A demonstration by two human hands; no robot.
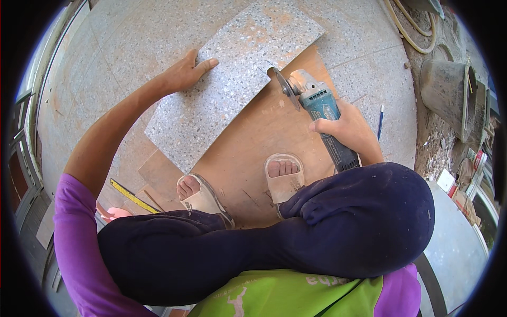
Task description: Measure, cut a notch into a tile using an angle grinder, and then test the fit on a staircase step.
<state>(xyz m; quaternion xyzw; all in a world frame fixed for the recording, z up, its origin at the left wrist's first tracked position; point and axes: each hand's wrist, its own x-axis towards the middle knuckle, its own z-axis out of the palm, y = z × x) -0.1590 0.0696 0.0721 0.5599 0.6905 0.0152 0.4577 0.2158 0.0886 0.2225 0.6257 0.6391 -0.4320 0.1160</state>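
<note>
A speckled grey terrazzo tile (227, 95) lies slantwise over a brown board (248, 153) in front of my feet. On the tile's far left edge rests my left hand (191, 70), its thumb stretched over the top and the other fingers partly hidden past the edge. My right hand (348, 127) is wrapped round the body of a teal and black angle grinder (323, 105). The grinder's disc (285, 89) stands on edge beside a small dark notch (270, 72) in the tile's near right edge. Whether disc and tile touch, I cannot tell.
A blue pencil (381, 121) lies right of the grinder. A yellow tape measure blade (132, 195) lies by my left foot. At the right stand a dirty grey bucket (446, 92) and a coiled hose (417, 39). My sandalled feet (285, 177) are close to the board.
</note>
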